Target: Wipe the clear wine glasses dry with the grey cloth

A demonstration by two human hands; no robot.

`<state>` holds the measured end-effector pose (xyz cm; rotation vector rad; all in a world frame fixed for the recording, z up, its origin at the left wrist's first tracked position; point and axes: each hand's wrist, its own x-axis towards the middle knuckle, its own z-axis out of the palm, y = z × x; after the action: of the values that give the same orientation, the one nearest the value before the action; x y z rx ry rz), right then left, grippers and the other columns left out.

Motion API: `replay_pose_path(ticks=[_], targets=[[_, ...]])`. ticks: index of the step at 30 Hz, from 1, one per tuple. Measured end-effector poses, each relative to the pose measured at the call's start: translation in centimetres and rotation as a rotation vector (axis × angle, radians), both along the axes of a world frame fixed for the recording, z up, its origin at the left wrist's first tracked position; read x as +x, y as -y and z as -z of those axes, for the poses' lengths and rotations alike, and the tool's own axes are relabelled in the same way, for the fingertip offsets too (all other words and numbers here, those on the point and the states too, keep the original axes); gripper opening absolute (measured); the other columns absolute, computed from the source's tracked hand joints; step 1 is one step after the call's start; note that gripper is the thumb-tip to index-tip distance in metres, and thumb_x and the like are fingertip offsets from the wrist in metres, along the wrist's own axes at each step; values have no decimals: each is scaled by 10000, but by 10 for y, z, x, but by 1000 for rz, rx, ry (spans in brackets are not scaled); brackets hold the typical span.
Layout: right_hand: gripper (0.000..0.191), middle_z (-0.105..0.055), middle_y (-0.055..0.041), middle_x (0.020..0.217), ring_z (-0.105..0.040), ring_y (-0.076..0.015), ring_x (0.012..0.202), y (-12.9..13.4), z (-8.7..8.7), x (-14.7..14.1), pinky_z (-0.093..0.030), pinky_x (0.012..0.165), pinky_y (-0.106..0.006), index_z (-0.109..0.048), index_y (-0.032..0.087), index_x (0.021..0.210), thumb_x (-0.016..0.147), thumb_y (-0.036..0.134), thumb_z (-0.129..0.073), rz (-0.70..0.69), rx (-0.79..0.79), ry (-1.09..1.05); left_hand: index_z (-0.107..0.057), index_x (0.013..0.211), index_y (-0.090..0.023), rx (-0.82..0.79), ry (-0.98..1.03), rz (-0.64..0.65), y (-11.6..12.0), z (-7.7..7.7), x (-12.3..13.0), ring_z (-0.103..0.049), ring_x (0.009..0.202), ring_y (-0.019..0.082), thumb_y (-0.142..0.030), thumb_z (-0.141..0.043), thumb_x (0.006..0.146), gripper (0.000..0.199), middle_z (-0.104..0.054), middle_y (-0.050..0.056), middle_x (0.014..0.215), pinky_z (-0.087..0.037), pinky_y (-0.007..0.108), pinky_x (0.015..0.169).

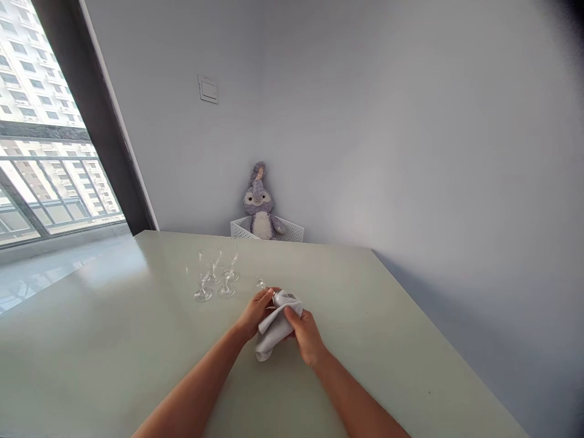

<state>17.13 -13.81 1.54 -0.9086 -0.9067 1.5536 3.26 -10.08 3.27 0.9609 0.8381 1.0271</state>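
Note:
My left hand [256, 313] is closed around a clear stemmed glass [277, 295], held on its side just over the table, with its foot pointing away to the upper left. A light grey cloth [277, 328] wraps the glass's bowl and hangs down toward me. My right hand [306, 334] grips the cloth against the glass, thumb on top. Most of the bowl is hidden by the cloth and fingers. Left of my hands, several clear stemmed glasses [203, 293] stand upright in a close group.
The pale green table [137, 340] runs to the wall, its right edge slanting toward me. Beyond its far edge a plush rabbit [259, 207] sits in a white perforated basket [292, 231]. A light switch [208, 91] is on the wall; a window with a railing is at left.

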Motion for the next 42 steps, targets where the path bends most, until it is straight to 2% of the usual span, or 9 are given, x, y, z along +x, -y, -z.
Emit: replay_pose_path(ticks=[3,6,13,17,20,23,28,35,42], targets=[[329,-551,4,617,-470,-105,494,-3,-7,4,-357,419,-212,-598,162,820,689,462,-626,-30,-168,-297,-564,1080,-207,83,67,-7,4,-9,0,-545,886,190,-388,-606,705,419,-584,69,1061,-397,276,745],[325,-587,-14,702,-511,-114,580,-1,-9,5,-395,490,-216,-596,161,884,690,417,-644,-76,-129,-355,-579,1031,-196,125,131,59,6,-14,-2,-547,838,171,-355,-608,715,355,-590,72,1017,-402,264,720],[202,-551,4,602,-447,-107,531,5,1,-2,-357,472,-223,-631,165,669,621,348,-702,3,185,271,-572,724,-138,40,24,-37,-2,3,-2,-500,584,105,-445,-593,705,308,-530,-8,626,-401,230,581],[258,-501,23,536,-417,-94,449,-2,-3,1,-323,400,-216,-602,173,707,662,422,-651,-15,-34,-10,-583,996,-171,78,146,9,3,-5,1,-549,812,154,-377,-580,737,331,-597,60,933,-421,255,707],[308,-532,14,606,-435,-87,475,-3,-5,3,-342,417,-206,-594,175,842,681,433,-635,-36,-111,-225,-589,1007,-187,99,174,49,6,-12,-2,-542,883,166,-318,-619,713,323,-576,66,1054,-413,251,741],[303,-528,14,589,-441,-94,492,2,-1,0,-353,437,-211,-611,160,826,650,399,-670,-58,-19,-60,-600,916,-169,42,126,76,2,-8,-5,-557,694,145,-366,-615,709,286,-611,42,832,-420,256,629],[199,-573,-8,639,-472,-126,578,5,3,-4,-373,504,-229,-641,168,691,611,339,-705,36,193,283,-596,747,-135,-18,52,-81,-3,5,-3,-531,610,119,-429,-613,692,299,-569,6,644,-422,250,630],[312,-591,-11,693,-501,-119,560,-3,-5,3,-392,512,-236,-600,168,871,665,394,-658,-88,-68,-199,-595,1015,-186,44,179,68,5,-12,-3,-561,699,143,-340,-624,707,346,-624,58,911,-409,249,645],[138,-618,-27,724,-525,-185,706,2,8,-1,-409,640,-275,-660,219,718,621,310,-695,86,344,425,-594,717,-132,-66,104,-13,-5,6,-3,-544,584,119,-409,-626,695,279,-583,17,633,-428,258,617]])
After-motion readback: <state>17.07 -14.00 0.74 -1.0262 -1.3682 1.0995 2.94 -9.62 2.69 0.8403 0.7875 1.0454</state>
